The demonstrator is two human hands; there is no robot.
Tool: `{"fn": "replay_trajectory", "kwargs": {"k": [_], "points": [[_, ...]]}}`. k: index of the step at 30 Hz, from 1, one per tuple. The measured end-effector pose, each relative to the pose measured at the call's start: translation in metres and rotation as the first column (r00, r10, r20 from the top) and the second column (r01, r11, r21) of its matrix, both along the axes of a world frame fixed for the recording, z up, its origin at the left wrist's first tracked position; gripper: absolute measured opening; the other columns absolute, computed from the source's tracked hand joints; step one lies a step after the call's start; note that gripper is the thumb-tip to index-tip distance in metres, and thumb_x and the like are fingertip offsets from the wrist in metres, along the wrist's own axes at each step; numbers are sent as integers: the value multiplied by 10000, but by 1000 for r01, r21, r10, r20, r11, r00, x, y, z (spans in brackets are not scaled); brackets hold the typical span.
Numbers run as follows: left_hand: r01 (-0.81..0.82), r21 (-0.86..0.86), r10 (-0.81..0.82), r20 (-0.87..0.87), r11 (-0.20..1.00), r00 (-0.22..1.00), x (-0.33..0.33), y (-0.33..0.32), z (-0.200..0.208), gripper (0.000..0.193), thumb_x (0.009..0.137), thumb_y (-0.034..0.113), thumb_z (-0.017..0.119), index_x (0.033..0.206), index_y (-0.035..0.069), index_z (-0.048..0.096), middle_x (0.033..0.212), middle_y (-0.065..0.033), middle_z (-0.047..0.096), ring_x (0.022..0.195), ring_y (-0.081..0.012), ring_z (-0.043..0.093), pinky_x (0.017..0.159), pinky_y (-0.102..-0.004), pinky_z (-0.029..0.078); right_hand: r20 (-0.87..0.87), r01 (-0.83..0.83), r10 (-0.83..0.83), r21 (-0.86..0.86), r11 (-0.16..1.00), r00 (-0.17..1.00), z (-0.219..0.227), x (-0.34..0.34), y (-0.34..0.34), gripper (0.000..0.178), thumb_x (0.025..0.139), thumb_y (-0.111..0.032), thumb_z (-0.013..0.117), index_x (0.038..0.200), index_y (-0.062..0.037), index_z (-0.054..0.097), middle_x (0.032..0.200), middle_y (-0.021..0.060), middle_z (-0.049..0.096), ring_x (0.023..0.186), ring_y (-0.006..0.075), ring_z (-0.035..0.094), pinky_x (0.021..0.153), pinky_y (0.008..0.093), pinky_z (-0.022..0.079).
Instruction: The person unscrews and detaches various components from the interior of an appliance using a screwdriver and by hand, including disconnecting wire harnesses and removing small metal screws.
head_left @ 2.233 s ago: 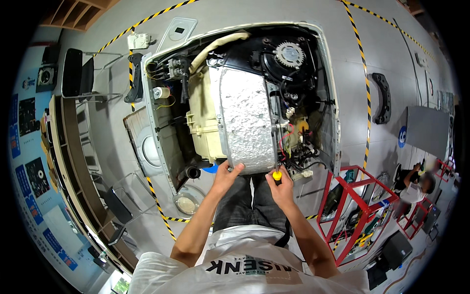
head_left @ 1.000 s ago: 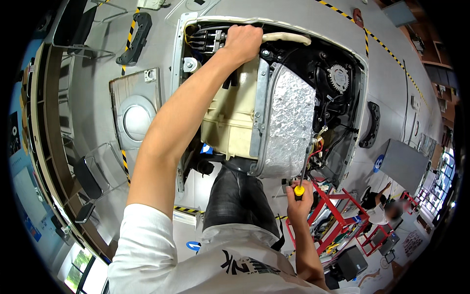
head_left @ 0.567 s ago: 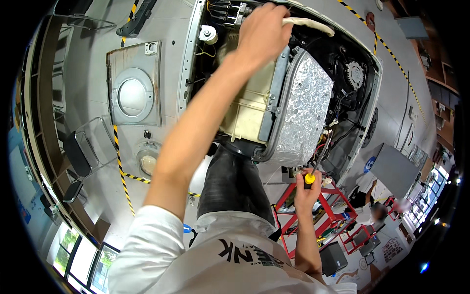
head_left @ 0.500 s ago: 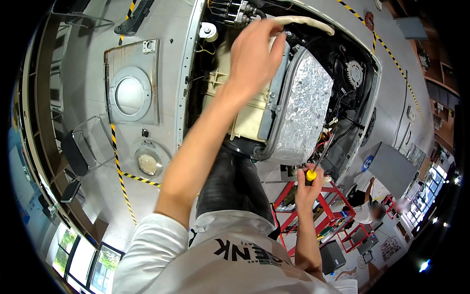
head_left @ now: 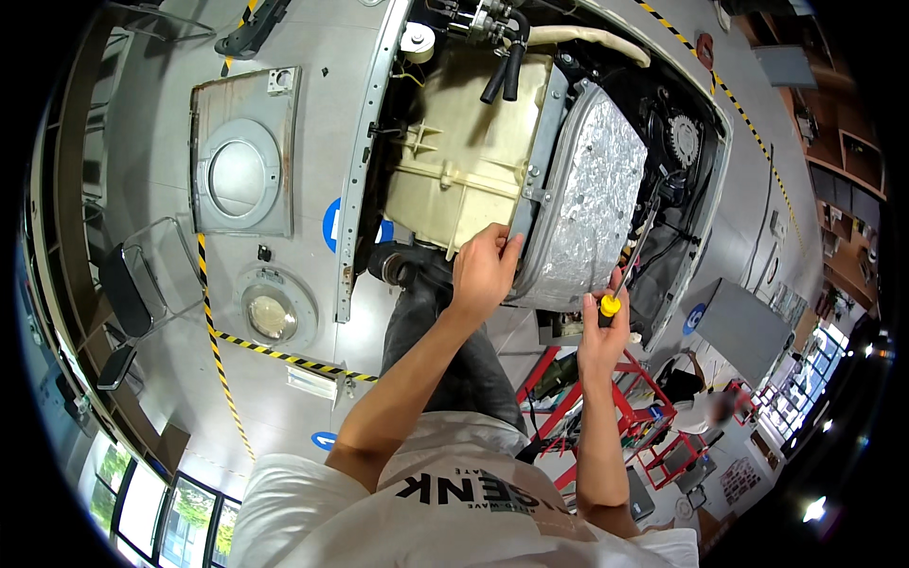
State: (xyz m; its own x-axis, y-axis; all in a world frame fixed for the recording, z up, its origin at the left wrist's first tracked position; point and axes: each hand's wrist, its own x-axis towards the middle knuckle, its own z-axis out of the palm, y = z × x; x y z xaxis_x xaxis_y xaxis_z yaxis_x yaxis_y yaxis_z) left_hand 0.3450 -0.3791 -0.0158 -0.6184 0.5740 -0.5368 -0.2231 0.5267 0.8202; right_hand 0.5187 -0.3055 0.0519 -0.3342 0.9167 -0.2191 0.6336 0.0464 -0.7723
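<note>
Panel of flat grey metal w/ a big ring point(head_left: 241, 99) lies at far L, & a round grey door w/ a glass bowl point(head_left: 273, 310) is nr it. Next is a big open metal box point(head_left: 364, 170), w/ a cream plastic tub point(head_left: 473, 142) inside. L hand point(head_left: 483, 273) is by the low end of a long grey metal strip point(head_left: 543, 156), just R of the tub. Its fingers are bent there; can't tell if they pinch the strip or only touch it. Then comes a bumpy silver foil cover point(head_left: 592, 194). By its low R corner, R hand point(head_left: 602, 341) has its fingers wrapped round a yellow & black screwdriver point(head_left: 610, 306), long rod pointing up. Can't tell if the tip touches anything.

Step now: prob. checking parts in the box, tool at the ready. Next move prob. calls for L hand to hold steady & R hand to aim the tip w/o poking the thin coloured wires point(head_left: 626, 254).

Vs. 0.5 s ago: L hand was up high over the tub; now it's down low, & two black rubber hoses point(head_left: 512, 76) show more. R hand still has the screwdriver.
</note>
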Motion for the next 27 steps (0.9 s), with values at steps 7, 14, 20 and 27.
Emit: {"fn": "replay_trajectory", "kwargs": {"k": [7, 14, 20, 27], "points": [[28, -66, -30, -28, 997, 999, 3, 4, -6, 253, 923, 211, 670, 901, -38, 631, 703, -150, 663, 651, -272, 646, 629, -379, 486, -14, 19, -19, -14, 1000, 1000, -2, 2, -1, 541, 924, -52, 666, 1415, 44, 459, 1037, 52, 588, 942, 121, 554, 862, 252, 452], [19, -12, -18, 49, 1000, 999, -1, 2, -13, 226, 919, 206, 665, 886, -16, 643, 705, -169, 671, 674, -355, 651, 641, -420, 483, -24, 70, -71, -50, 996, 997, -5, 3, -1, 548, 924, -65, 677, 1422, 28, 469, 1061, 48, 601, 963, 117, 557, 873, 255, 456], [116, -54, -119, -66, 992, 991, -16, 5, -14, 301, 967, 269, 604, 926, -24, 661, 690, -170, 661, 648, -339, 643, 627, -407, 481, -79, 57, -61, -45, 997, 995, 2, 5, 0, 549, 922, -43, 664, 1433, 14, 470, 1063, 29, 591, 968, 108, 540, 909, 251, 436], [-147, 111, 154, -51, 983, 987, -17, 30, -27, 205, 958, 185, 651, 991, -16, 673, 720, -10, 622, 645, -70, 528, 590, -260, 441, -71, 59, -57, 21, 998, 996, 23, 21, -4, 443, 920, -44, 659, 1339, 22, 531, 1173, 71, 597, 972, 117, 541, 911, 262, 442]]}}
